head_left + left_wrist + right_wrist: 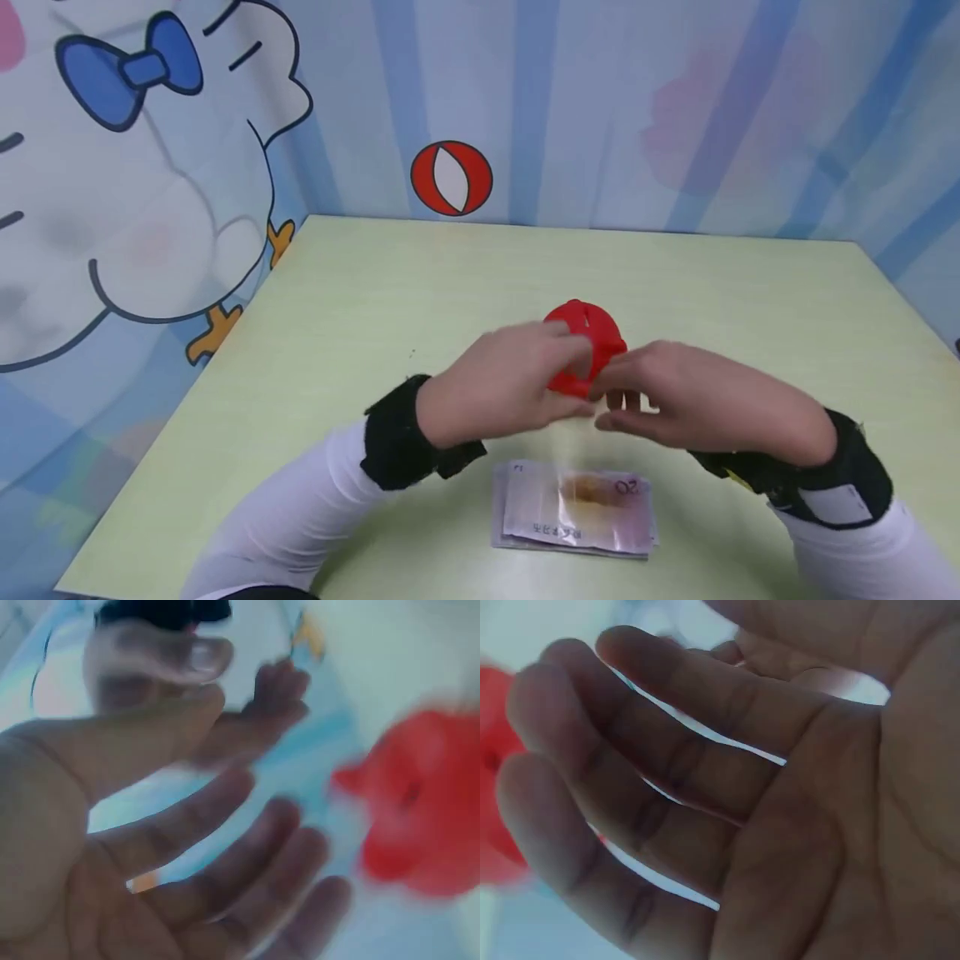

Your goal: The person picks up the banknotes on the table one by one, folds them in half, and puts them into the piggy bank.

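Note:
A red piggy bank (600, 329) with a slit in its top stands on the table beyond both hands. My left hand (506, 379) hovers just in front of it, fingers loosely bent and overlapping it in the head view. Nothing lies between the thumb and fingers of that hand in the left wrist view. My right hand (690, 400) faces it from the other side, fingertips close to the left hand's; its palm (795, 847) shows bare in the right wrist view. Below the hands lies a stack of banknotes (577, 517), the top one marked 20. A pale blur (567, 442) shows between hands and stack.
The pale yellow-green table (420, 283) reaches back to a wall (600, 108) with blue stripes and a red-and-white ball picture. A large cartoon figure (135, 208) is printed on the left wall. Black straps (405, 433) wrap both wrists over white sleeves.

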Demonstrator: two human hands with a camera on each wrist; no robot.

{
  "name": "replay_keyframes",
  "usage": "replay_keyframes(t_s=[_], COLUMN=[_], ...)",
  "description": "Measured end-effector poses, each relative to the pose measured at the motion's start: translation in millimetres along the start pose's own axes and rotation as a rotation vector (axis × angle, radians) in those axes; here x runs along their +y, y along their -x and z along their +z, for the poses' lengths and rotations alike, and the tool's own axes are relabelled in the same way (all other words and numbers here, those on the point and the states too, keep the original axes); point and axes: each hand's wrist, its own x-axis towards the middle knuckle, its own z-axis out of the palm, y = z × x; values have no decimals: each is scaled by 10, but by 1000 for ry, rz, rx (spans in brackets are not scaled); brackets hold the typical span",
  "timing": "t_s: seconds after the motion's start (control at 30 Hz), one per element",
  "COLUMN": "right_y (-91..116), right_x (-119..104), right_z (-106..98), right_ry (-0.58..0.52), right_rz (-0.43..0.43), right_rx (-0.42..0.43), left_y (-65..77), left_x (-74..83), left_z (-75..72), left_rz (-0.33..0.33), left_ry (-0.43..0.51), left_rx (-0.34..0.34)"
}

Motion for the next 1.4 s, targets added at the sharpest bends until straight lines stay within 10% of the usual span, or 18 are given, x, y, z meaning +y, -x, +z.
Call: replay_keyframes(t_s=[0.23, 0.5, 0.9, 1.2, 1.4], right_y=[-37, -46, 48, 142, 99], right_x=[138, 313, 372, 231, 74], right_z=[724, 903, 656, 123, -275], right_ry=[-174, -244, -367, -381, -380], right_rz=[253, 274, 155, 40, 145], right_rx=[-160, -137, -56, 364, 591], left_y=[237, 228, 234, 256, 125], left_x=[-106, -299, -292, -260, -204], left_z=[712, 786, 470, -229, -604], left_rz=[-179, -163, -106, -56, -63], left_ry=[-132, 50, 217, 419, 443], left_rx=[-304, -331, -236, 41, 272])
